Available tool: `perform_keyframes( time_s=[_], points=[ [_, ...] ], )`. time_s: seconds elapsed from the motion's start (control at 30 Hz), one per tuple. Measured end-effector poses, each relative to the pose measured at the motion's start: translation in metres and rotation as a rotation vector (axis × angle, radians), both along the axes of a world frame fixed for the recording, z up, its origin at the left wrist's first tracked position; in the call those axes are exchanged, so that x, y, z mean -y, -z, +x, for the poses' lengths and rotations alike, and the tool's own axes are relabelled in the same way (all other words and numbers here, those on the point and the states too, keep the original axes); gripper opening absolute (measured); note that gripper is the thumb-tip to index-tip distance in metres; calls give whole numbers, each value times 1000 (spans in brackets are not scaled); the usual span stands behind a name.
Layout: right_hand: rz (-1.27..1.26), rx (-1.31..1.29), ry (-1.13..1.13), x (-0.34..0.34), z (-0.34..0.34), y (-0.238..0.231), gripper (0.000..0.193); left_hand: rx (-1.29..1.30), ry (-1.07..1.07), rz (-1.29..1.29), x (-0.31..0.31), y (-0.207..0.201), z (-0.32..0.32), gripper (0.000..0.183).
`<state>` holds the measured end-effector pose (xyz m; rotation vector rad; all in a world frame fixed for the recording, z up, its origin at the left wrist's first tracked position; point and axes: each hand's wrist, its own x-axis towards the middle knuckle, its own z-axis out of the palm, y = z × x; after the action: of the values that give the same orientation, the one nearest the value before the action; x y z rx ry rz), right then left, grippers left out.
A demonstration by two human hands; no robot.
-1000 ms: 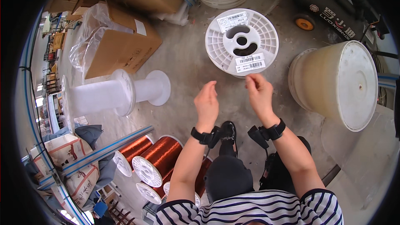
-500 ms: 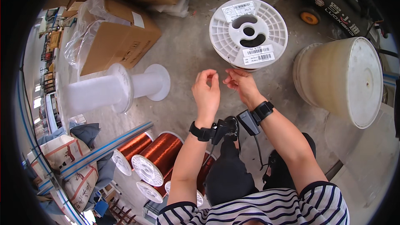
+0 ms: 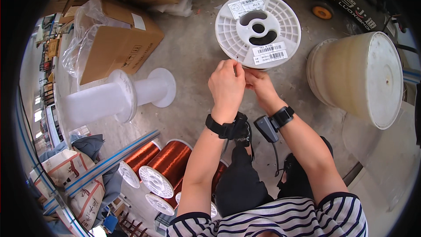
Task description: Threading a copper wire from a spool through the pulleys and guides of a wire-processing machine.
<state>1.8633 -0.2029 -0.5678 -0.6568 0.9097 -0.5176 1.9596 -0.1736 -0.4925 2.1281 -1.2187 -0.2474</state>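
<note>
A large white plastic spool [image 3: 287, 24] stands on end ahead of me, its ribbed round flange facing up with two labels on it. At its near edge my left hand [image 3: 227, 83] is closed in a pinch, thumb and fingertips pressed together. Whatever lies in that pinch is too small to make out. Close beside it on the right, my right hand [image 3: 262, 87] has its fingers curled under the near rim. The left hand partly covers those fingers, so what they grip is hidden. Both wrists wear black straps with small devices.
To the left lie empty white spools [image 3: 98, 101] and an open cardboard box [image 3: 120, 50] with plastic film. Copper-wire spools [image 3: 169, 162] sit at lower left beside a metal rail [image 3: 112, 160]. A cloudy plastic bucket [image 3: 351, 77] stands right; a black wheeled machine [image 3: 346, 4] is behind it.
My left hand has moved right and up to the spool's near rim, next to the right hand. The right hand has shifted slightly and now reaches under the rim.
</note>
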Motion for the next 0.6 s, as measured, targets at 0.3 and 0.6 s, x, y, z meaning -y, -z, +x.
perform_keyframes(
  time_s=[0.3, 0.6],
  points=[
    [-123, -202, -204, -30, -48, -16, 33, -803, 228, -113, -14, 16, 31, 5],
    [252, 220, -95, -7, -31, -50, 30, -100, 638, 188, -76, -6, -23, 16]
  ],
)
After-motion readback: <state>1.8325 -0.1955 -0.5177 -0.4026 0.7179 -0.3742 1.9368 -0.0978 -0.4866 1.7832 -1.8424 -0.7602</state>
